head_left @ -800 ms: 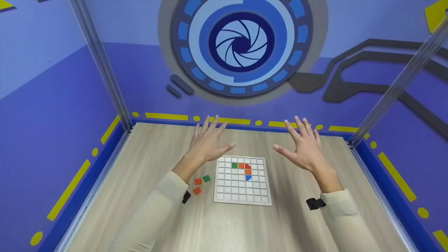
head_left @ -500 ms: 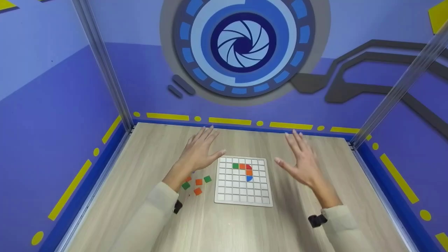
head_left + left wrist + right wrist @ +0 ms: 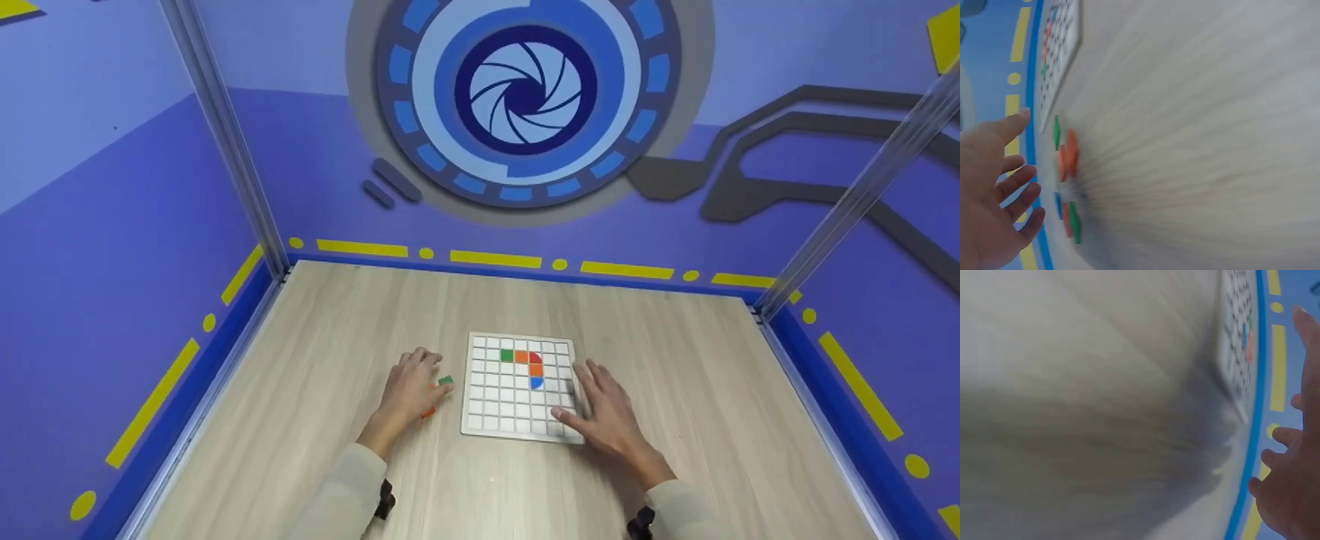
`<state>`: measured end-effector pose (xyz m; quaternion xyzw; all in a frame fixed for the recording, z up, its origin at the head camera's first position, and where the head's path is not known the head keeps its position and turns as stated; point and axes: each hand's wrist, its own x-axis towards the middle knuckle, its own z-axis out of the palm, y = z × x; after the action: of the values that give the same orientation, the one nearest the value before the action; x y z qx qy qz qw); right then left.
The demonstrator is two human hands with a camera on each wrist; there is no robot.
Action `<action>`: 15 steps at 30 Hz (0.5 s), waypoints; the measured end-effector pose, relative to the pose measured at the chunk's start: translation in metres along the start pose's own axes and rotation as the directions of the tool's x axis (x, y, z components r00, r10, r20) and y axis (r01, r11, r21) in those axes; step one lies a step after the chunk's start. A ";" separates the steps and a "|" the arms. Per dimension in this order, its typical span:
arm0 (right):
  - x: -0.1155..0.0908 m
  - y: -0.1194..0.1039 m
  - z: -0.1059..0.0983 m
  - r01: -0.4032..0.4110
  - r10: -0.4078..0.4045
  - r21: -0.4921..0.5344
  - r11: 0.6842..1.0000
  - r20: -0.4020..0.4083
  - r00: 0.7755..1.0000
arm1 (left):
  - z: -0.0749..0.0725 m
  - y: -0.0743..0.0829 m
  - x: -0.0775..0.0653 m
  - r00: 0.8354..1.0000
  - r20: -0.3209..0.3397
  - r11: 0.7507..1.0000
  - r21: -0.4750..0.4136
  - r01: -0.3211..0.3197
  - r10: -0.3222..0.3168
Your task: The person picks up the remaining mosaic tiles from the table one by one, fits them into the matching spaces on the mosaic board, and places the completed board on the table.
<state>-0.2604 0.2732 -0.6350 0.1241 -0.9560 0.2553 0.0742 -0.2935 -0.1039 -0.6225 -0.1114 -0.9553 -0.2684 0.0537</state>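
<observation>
A square white grid board (image 3: 495, 405) lies mid-table, with green, orange, red and blue pieces (image 3: 535, 370) forming a bent line in its upper part. Left of the board, my left hand (image 3: 409, 386) hovers over loose coloured tiles with its fingers relaxed and holds nothing. A green tile (image 3: 446, 381) and an orange tile (image 3: 428, 412) peek out beside it; the left wrist view shows several more, including a blue tile (image 3: 1058, 205). My right hand (image 3: 611, 416) is at the board's right edge, fingers extended, its thumb overlapping the grid in the head view.
The wooden table (image 3: 360, 307) is bounded by a blue back wall (image 3: 300, 172) and side walls. Metal posts (image 3: 225, 142) stand at the back corners. Dark straps (image 3: 384, 501) sit at both wrists.
Both hands have come down and back toward the body from above the far part of the table. The left now covers most loose tiles; the right has reached the board's right edge.
</observation>
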 end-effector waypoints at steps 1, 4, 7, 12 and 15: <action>-0.002 0.000 0.004 -0.009 0.009 0.000 1.000 0.006 1.000 | 0.004 -0.001 -0.001 1.000 -0.002 1.000 0.010 0.001 -0.001; -0.005 0.002 0.012 -0.043 0.043 0.019 0.999 0.029 0.999 | 0.014 -0.004 -0.003 1.000 -0.005 0.999 0.032 0.001 -0.001; -0.006 0.004 0.019 -0.067 0.065 0.040 0.997 0.050 0.997 | 0.020 -0.005 -0.004 1.000 -0.028 0.999 0.032 0.007 -0.006; -0.008 0.006 0.026 -0.060 0.059 0.012 0.998 0.097 0.994 | 0.024 -0.003 -0.003 0.999 -0.050 0.999 0.033 0.018 -0.017; -0.007 0.005 0.028 -0.059 0.058 0.006 0.998 0.125 0.991 | 0.025 -0.002 -0.001 0.998 -0.039 0.999 0.016 0.042 -0.042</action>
<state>-0.2570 0.2652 -0.6630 0.1122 -0.9607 0.2538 0.0064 -0.2935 -0.0927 -0.6447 -0.0855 -0.9585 -0.2633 0.0676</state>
